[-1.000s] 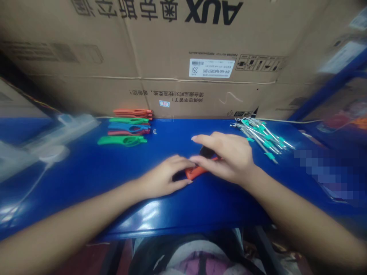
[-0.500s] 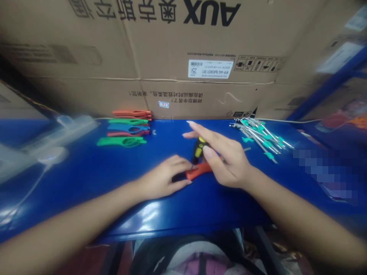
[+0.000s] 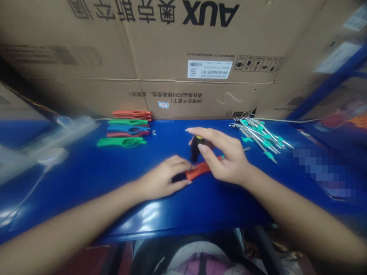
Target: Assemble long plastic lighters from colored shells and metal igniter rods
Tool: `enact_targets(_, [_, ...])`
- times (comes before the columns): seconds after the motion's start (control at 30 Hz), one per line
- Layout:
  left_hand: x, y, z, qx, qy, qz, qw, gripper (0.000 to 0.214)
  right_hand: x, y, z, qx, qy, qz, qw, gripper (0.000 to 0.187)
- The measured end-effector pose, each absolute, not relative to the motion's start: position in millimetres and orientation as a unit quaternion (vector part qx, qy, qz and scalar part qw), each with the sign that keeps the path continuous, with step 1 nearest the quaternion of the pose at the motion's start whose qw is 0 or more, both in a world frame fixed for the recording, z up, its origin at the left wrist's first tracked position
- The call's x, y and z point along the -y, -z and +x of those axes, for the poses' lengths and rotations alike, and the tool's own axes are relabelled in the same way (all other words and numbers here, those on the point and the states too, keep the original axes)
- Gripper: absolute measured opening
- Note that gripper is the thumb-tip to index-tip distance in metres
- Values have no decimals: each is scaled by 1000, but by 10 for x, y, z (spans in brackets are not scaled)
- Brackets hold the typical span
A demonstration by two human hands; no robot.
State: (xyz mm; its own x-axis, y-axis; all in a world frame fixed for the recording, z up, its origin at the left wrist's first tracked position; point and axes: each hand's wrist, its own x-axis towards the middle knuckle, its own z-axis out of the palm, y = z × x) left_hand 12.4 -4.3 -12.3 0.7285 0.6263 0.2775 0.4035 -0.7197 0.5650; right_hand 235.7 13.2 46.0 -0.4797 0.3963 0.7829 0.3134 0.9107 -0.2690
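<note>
My right hand (image 3: 222,152) grips a black and yellow screwdriver (image 3: 195,149) between thumb and fingers. The screwdriver stands nearly upright, its thin shaft reaching down to the left end of an orange plastic handle (image 3: 202,169). That handle lies on the blue table, with a bit of green and a thin metal rod showing past its right end, partly behind my right hand. My left hand (image 3: 168,176) is closed around the left end of the orange handle and steadies it against the table. Its fingertips sit beside the screwdriver's tip.
Orange, green, blue and red plastic handles (image 3: 127,131) lie in a row at the back left. Several metal rods with green pieces (image 3: 262,139) are heaped at the back right. A power strip (image 3: 69,131) is on the left; a cardboard box (image 3: 114,61) walls off the back.
My right fingers have shifted down and closed around the screwdriver's grip, which has turned to show more black. My left hand and the orange handle have stayed put.
</note>
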Motion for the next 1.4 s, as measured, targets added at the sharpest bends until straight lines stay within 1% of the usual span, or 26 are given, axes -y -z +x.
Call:
enact_targets(0.03, [42,129,122,-285,-232,898,240,35,-140,-458,2365,857,-19,-213,470,32])
enact_targets(0.1, [40,144,117,-281,-237,899,237,34,-150,-454,2382,854,43,-212,473,33])
enact_targets(0.17, [40,149,116,-279,-243,900,233,33,-142,-459,2384,852,64,-201,479,34])
enact_targets(0.2, [40,147,118,-279,-245,899,231,32,-132,-466,2377,853,48,-194,481,34])
enact_targets(0.3, [45,130,128,-283,-246,897,233,31,-100,-488,2343,854,-50,-179,485,40])
enact_targets(0.37, [46,125,133,-283,-246,897,232,30,-95,-486,2336,856,-78,-169,483,38])
enact_targets(0.43, [46,129,133,-285,-246,897,231,28,-102,-470,2350,856,-36,-164,489,35])
enact_targets(0.5, [44,138,131,-289,-243,896,231,25,-106,-455,2370,853,40,-163,494,37])
enact_targets(0.57, [42,145,128,-292,-240,896,233,24,-96,-456,2377,852,79,-167,489,37])
enact_targets(0.6, [41,147,126,-292,-240,896,233,25,-87,-462,2373,856,73,-171,483,38])
enact_targets(0.7, [40,148,126,-291,-238,897,235,28,-59,-490,2348,877,6,-167,451,43])
enact_targets(0.77, [41,146,127,-293,-238,896,233,26,-55,-497,2341,882,-12,-157,444,40])
enact_targets(0.83, [44,144,128,-295,-241,895,231,23,-63,-491,2346,871,17,-161,465,35])
enact_targets(0.9, [45,141,129,-294,-243,896,229,21,-75,-478,2354,858,61,-167,482,34])
enact_targets(0.97, [45,139,129,-292,-244,896,229,22,-82,-471,2354,854,73,-173,485,33])
enact_targets(1.07, [43,137,128,-291,-243,896,232,29,-77,-475,2335,853,-10,-200,482,25])
enact_targets(1.13, [42,138,128,-290,-242,896,235,34,-72,-479,2324,847,-91,-218,477,24])
enact_targets(1.2, [42,140,129,-288,-243,896,235,34,-76,-478,2326,837,-128,-227,481,24])
enact_targets(1.3, [41,144,131,-285,-255,895,231,30,-94,-476,2345,828,-69,-224,509,24])
enact_targets(1.37, [42,143,132,-286,-260,893,230,29,-102,-485,2354,831,-23,-215,513,23])
enact_targets(1.4, [42,141,133,-286,-260,893,231,29,-101,-493,2355,835,-18,-209,508,25])
